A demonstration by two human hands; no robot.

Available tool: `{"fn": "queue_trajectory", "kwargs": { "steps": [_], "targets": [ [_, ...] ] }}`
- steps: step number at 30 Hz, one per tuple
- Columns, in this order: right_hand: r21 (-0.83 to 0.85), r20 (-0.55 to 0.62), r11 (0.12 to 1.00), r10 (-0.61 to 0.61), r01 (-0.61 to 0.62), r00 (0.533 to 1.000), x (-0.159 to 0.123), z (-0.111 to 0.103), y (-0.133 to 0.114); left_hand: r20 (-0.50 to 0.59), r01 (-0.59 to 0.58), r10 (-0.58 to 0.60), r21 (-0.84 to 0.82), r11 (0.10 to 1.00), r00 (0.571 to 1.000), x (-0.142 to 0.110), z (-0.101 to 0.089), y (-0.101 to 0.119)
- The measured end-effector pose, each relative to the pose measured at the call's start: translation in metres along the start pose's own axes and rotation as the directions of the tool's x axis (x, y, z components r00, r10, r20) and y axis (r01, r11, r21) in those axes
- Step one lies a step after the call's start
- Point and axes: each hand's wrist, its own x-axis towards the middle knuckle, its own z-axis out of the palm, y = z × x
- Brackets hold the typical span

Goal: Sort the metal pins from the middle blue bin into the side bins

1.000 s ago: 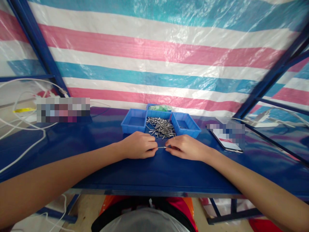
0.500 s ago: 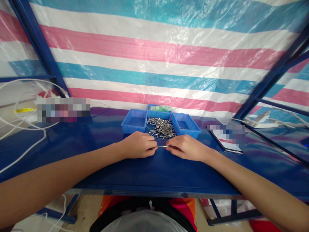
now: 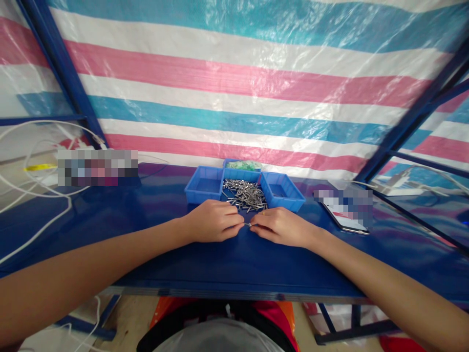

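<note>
My left hand (image 3: 216, 221) and my right hand (image 3: 278, 226) are close together above the front of the table, both closed. Between their fingertips runs a thin silver blind rivet (image 3: 247, 224). Each hand pinches one end, and only a short middle length shows. Just beyond my fingers lies a loose heap of similar silver rivets (image 3: 247, 194), partly spilling toward me. The heap sits between a blue bin (image 3: 204, 196) on the left and another blue bin (image 3: 287, 199) on the right.
A third blue bin (image 3: 242, 173) stands behind the heap, with green plastic wrapping (image 3: 245, 165) at its back. To the right lies a phone (image 3: 342, 220). White cables (image 3: 68, 200) loop over the table's left side. Behind hangs a striped plastic sheet (image 3: 234, 88).
My left hand has shifted slightly right, toward my right hand. Less of the rivet's shaft shows between the fingertips. The bins and heap stay put.
</note>
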Motion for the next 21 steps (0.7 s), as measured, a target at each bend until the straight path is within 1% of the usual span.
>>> {"fn": "queue_trajectory", "kwargs": {
  "steps": [4,7,12,16,18,21],
  "targets": [
    [0.014,-0.005,1.0,-0.003,0.003,1.0,0.0002,0.0008,-0.0009,-0.011,0.012,-0.012,-0.002,1.0,1.0,-0.0004,0.0005,-0.0009],
    [0.014,-0.008,1.0,0.007,-0.007,1.0,-0.0004,-0.0006,-0.0007,0.011,0.044,-0.044,0.0,0.999,0.999,-0.0015,0.0016,-0.0014],
    [0.006,-0.028,0.999,0.053,-0.053,0.998,-0.0002,-0.0042,-0.0017,0.124,0.108,-0.104,-0.024,0.994,0.987,-0.004,0.0046,-0.0018],
    [0.041,-0.045,0.997,0.067,-0.065,0.997,0.0001,-0.0056,-0.0043,0.225,0.094,-0.08,-0.054,0.994,0.971,-0.0047,0.0071,-0.0023],
    [0.056,-0.047,0.996,0.067,-0.064,0.997,-0.0001,-0.0059,-0.0052,0.252,0.099,-0.079,-0.067,0.993,0.965,-0.0043,0.0074,-0.0022],
    [0.072,-0.046,0.995,0.067,-0.063,0.997,-0.0005,-0.0064,-0.0058,0.257,0.121,-0.099,-0.071,0.99,0.961,-0.0036,0.0068,-0.0015]
  ]
}}
